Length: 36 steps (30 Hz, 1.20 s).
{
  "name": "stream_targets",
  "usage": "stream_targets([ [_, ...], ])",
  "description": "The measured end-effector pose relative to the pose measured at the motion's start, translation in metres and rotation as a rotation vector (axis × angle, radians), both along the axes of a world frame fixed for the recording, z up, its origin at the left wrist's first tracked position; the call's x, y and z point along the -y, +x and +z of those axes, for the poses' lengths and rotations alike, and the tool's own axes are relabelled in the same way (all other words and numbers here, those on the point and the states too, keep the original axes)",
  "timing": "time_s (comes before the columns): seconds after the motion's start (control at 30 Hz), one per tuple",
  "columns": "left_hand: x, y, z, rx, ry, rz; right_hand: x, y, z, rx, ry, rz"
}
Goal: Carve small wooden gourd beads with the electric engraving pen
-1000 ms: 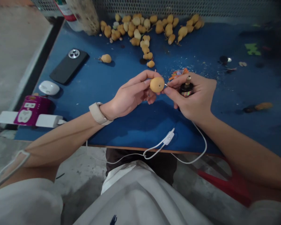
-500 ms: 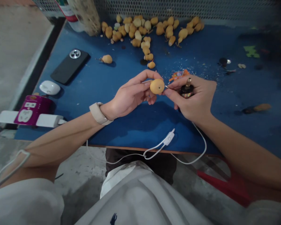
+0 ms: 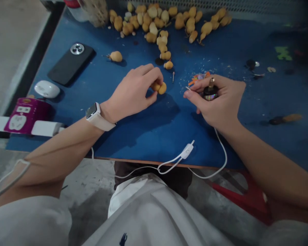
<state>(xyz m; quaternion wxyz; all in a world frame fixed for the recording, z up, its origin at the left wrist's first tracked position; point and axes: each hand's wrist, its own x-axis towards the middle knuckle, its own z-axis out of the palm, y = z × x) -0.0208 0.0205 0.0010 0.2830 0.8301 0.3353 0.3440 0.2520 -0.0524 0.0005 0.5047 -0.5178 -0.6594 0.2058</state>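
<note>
My left hand (image 3: 135,89), closed at the fingertips, grips a small yellow-brown gourd (image 3: 162,89) just above the blue table. The gourd's two rounded bulbs show between the thumb and fingers; its rear is hidden. To the right, my right hand (image 3: 222,102) is wrapped round a mini electric drill (image 3: 210,93), with a black body and a brass end. Its thin metal tip (image 3: 188,88) points left, apart from the gourd. A white cord (image 3: 224,153) runs down from the tool. Pale shavings and colourful scraps (image 3: 199,78) lie beyond my right fingers.
Several gourds (image 3: 146,24) are heaped at the back, one single gourd (image 3: 116,56) nearer. At left are a black phone (image 3: 72,65), a white earbud case (image 3: 47,89) and a purple power adapter (image 3: 28,114). An inline switch (image 3: 187,151) lies by the front edge.
My left hand has turned over, back upward, and drawn left with the gourd, whose drilled hole no longer faces me. The drill tip is now farther from the gourd. The view has shifted slightly.
</note>
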Motion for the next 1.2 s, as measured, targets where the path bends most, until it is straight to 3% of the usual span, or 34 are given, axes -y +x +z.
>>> stream_targets([
  [0.13,0.004,0.000,0.002,0.096,-0.075,0.065,0.004,-0.001,0.002,0.023,0.033,-0.028],
  [0.43,0.003,-0.004,0.002,-0.129,-0.054,0.039,0.001,-0.001,0.001,0.014,0.041,-0.027],
  [0.6,0.009,0.000,0.005,-0.194,0.112,0.059,-0.001,0.003,0.001,0.003,0.003,-0.010],
  [0.73,0.035,0.016,0.017,-0.243,0.236,0.038,-0.005,0.005,-0.003,0.007,-0.020,-0.008],
  [0.8,0.050,0.026,0.018,-0.101,0.117,-0.092,-0.006,0.004,-0.004,0.028,-0.004,-0.005],
  [0.93,0.062,0.042,0.007,0.180,-0.115,-0.056,-0.005,0.000,-0.006,0.098,0.062,0.038],
  [1.07,0.053,0.046,-0.007,0.261,-0.164,0.008,-0.002,-0.004,-0.006,0.132,0.087,0.074],
  [1.2,0.045,0.046,-0.012,0.262,-0.160,-0.021,0.000,-0.005,-0.005,0.161,0.063,0.101],
])
